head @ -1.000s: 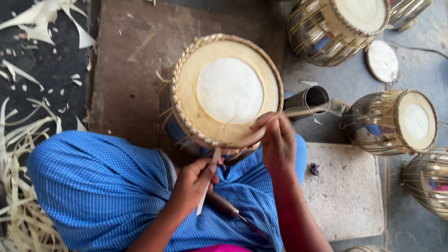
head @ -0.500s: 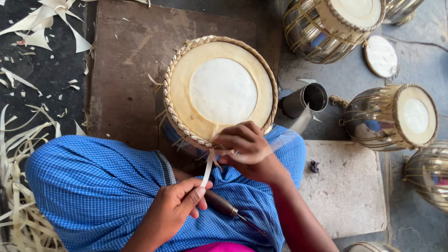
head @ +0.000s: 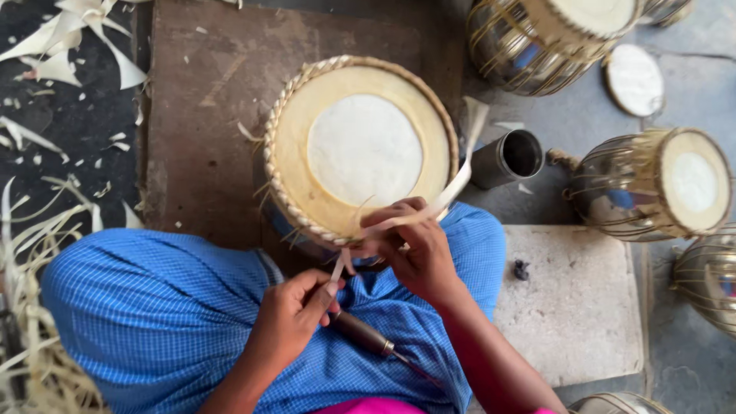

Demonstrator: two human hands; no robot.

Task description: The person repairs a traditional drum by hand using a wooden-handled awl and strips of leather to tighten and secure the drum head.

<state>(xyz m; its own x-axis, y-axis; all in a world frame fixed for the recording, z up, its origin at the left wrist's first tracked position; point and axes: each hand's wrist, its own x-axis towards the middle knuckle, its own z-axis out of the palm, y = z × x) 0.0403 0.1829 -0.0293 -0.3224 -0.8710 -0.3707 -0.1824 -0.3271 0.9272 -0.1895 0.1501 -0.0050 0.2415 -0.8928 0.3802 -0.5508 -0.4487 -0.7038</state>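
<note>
A round drum (head: 360, 149) with a tan skin head, a white centre patch and a braided rim stands against my blue-clad knees. My right hand (head: 410, 249) rests on the drum's near rim and pinches a pale hide strip (head: 460, 169) that curls up to the right. My left hand (head: 295, 314) grips the short lower end of the strip just below the rim. A wooden-handled tool (head: 364, 335) lies on my lap under the hands.
Finished metal-bodied drums stand at the top right (head: 552, 34) and right (head: 659, 184). A metal cup (head: 506, 157) lies beside the drum. A loose white disc (head: 632, 80), a stone slab (head: 575, 307) and hide scraps (head: 46, 230) surround me.
The long strip now arcs up past the drum's right side. My right hand has shifted a little along the near rim while the left hand keeps hold of the lower end.
</note>
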